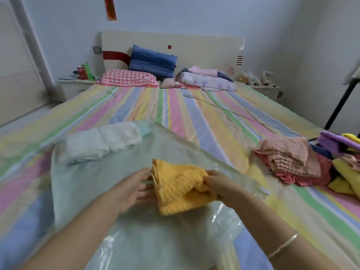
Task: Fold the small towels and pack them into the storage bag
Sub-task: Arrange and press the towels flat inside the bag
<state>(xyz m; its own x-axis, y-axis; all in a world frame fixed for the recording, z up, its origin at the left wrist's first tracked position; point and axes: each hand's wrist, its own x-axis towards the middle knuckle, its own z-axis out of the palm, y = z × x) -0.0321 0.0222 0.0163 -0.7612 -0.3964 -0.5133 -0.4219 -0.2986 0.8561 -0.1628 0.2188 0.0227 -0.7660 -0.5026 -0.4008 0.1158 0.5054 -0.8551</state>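
Yellow waffle-knit towel (181,187), folded chunky, low on the clear plastic storage bag (116,172), near centre. Right edge pinched by the right hand (222,187), left edge steadied by the left hand (134,189), probably to keep the fold together. Left grip too blurry to call. Inside the film or on top? Can't tell. White folded towels (103,142) far left.

Bed centre (194,114) open; towel pile (288,158) blocks right.
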